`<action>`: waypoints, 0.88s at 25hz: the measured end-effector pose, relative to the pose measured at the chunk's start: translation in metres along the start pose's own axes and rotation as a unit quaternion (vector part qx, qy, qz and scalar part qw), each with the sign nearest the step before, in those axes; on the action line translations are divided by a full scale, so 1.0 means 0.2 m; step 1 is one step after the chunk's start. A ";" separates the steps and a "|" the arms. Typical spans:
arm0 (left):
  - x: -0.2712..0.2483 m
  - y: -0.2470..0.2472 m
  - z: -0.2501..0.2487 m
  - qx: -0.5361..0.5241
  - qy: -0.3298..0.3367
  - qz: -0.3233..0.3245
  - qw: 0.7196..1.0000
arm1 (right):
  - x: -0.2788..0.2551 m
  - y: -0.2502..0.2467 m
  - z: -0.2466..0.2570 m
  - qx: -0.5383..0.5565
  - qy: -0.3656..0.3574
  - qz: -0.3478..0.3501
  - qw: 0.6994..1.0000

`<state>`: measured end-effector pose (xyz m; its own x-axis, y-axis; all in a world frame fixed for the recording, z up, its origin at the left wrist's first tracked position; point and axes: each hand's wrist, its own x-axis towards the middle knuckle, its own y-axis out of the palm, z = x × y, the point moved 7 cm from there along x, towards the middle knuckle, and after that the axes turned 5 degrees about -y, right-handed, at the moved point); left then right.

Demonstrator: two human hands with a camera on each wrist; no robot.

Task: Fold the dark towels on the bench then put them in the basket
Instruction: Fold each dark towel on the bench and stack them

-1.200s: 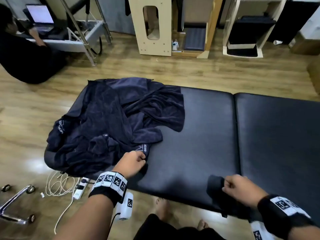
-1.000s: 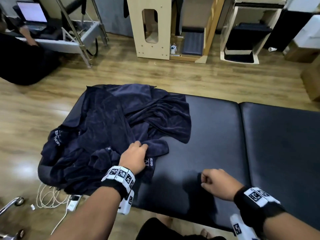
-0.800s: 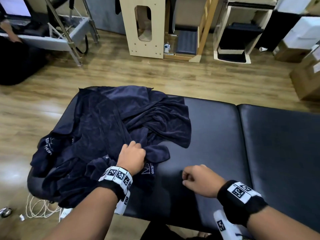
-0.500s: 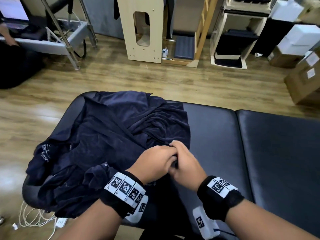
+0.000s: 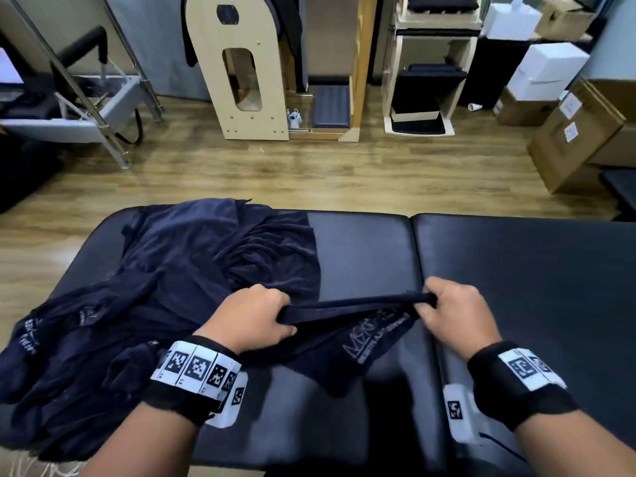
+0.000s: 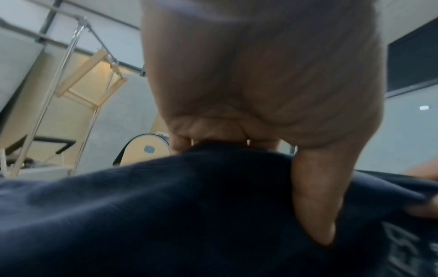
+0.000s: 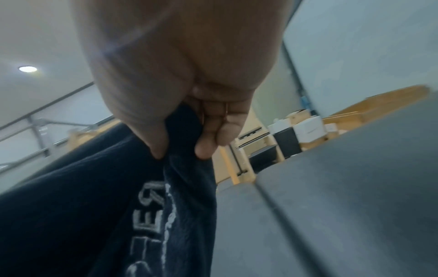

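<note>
A heap of dark navy towels (image 5: 179, 277) lies on the left half of the black padded bench (image 5: 516, 270). One towel (image 5: 361, 325) with pale lettering is stretched by its top edge between both hands, a little above the bench. My left hand (image 5: 254, 318) grips the edge at the left; the left wrist view shows its thumb (image 6: 312, 206) pressed on the cloth (image 6: 166, 215). My right hand (image 5: 451, 308) pinches the edge at the right, thumb and fingers (image 7: 208, 136) closed on the fabric (image 7: 184, 168). No basket is in view.
Beyond the bench is wooden floor (image 5: 327, 173), then a wooden cabinet (image 5: 241, 80), a white shelf unit (image 5: 426, 80) and cardboard boxes (image 5: 571, 132) at the right. A metal frame (image 5: 89, 98) stands at the far left. The bench's right cushion (image 5: 550, 287) is bare.
The right hand came over to the left hand at the heap, took the towel's edge, then both hands drew apart and stretched that edge. The head view has tilted up.
</note>
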<state>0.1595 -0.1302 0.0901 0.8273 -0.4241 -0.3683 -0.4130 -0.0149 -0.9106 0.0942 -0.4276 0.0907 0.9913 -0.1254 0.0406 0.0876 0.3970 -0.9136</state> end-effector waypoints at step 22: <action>0.11 0.11 -1.25 -0.018 0.000 -0.049 0.999 | -0.16 -0.66 -1.05 0.081 -0.046 -0.059 0.994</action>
<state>0.0728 -0.3662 0.1083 0.8643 -0.4188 -0.2787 -0.3441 -0.0880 -0.9348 0.0297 -0.6666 0.1262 0.9774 -0.0980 0.1871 0.2105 0.5263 -0.8238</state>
